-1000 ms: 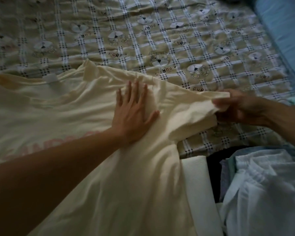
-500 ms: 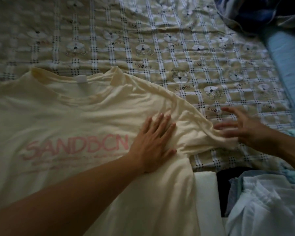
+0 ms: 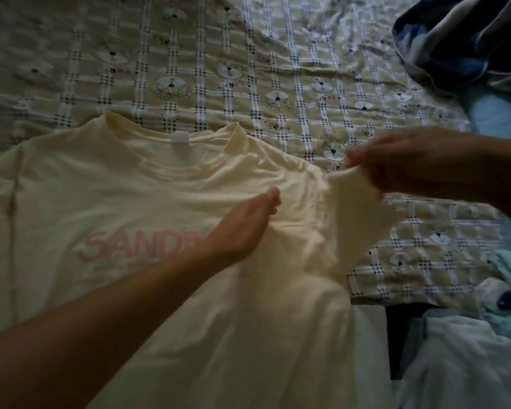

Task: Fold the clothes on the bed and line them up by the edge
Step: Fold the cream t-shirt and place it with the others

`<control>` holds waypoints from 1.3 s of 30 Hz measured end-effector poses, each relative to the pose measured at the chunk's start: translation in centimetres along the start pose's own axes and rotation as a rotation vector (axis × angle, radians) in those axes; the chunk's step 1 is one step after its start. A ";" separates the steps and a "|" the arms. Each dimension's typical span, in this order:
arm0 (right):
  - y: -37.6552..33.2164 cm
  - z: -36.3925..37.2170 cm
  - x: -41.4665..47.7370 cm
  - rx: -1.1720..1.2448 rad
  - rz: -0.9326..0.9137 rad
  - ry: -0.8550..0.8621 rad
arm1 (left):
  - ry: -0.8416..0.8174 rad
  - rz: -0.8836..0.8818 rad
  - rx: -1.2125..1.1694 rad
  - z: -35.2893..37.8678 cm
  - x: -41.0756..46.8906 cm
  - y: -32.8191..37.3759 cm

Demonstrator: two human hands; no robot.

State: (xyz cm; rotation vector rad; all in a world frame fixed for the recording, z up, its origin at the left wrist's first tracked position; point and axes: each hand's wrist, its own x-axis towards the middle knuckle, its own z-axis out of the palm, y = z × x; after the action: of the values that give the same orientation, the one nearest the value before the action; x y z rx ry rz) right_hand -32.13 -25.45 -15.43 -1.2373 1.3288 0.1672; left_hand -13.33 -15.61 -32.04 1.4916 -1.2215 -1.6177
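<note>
Your pale yellow T-shirt (image 3: 130, 202) lies front-up on the checked bedspread (image 3: 248, 69), neck toward the far side, pink "SAND" print showing. Your left hand (image 3: 242, 228) rests on the chest approx. mid-shirt, fingers straight & together, gripping nothing. Your right hand (image 3: 410, 163) has thumb & fingers pinched on the end of the sleeve (image 3: 357, 214) on your right, held up off the bed (blurred, so can't tell which fingers). Pale clothes pile (image 3: 455, 349) sits lower right, just beside the shirt; dark blue cloth (image 3: 460, 39) bunched top right.
</note>
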 end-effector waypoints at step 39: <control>15.4 14.1 2.6 -0.521 -0.519 0.098 | -0.001 -0.251 0.382 -5.6 4.6 1.2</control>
State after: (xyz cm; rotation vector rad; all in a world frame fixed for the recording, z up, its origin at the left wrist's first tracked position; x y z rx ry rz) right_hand -33.25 -10.01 -29.66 -2.0137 1.0303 0.0832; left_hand -8.84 -21.46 -32.43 1.9467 -1.4514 -1.6009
